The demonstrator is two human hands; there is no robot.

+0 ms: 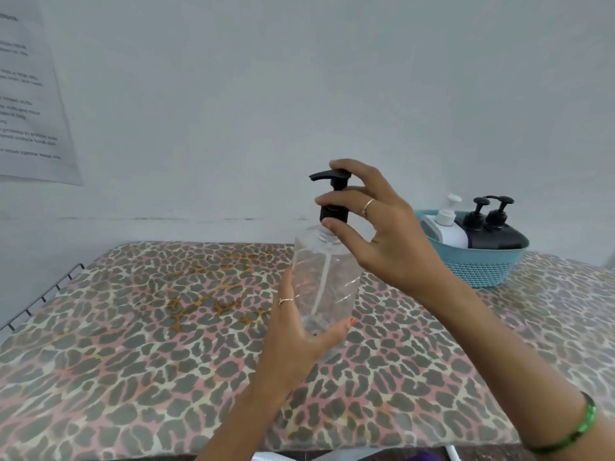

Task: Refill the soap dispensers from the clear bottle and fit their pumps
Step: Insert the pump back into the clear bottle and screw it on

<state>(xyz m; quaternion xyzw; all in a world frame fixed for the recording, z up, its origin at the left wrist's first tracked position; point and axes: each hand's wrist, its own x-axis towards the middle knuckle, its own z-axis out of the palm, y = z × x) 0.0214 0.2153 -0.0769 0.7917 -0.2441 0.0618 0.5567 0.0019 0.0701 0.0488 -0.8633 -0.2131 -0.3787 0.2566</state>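
A clear plastic bottle (324, 277) is held upright above the table, its thin dip tube showing through the wall. My left hand (299, 331) grips its lower half from the left and below. A black pump (334, 194) stands over the bottle's threaded neck, its collar raised slightly off the threads. My right hand (376, 227) pinches that pump, fingers curled round the head and collar. At the back right, a blue basket (479, 271) holds a white dispenser (446, 224) and two black dispensers (492, 227), all with pumps on.
The table (133, 344) wears a leopard-print cloth and ends at a white wall. A wire rack edge (43, 297) juts up along its left side. A printed paper sheet (30, 94) hangs on the wall at the far left.
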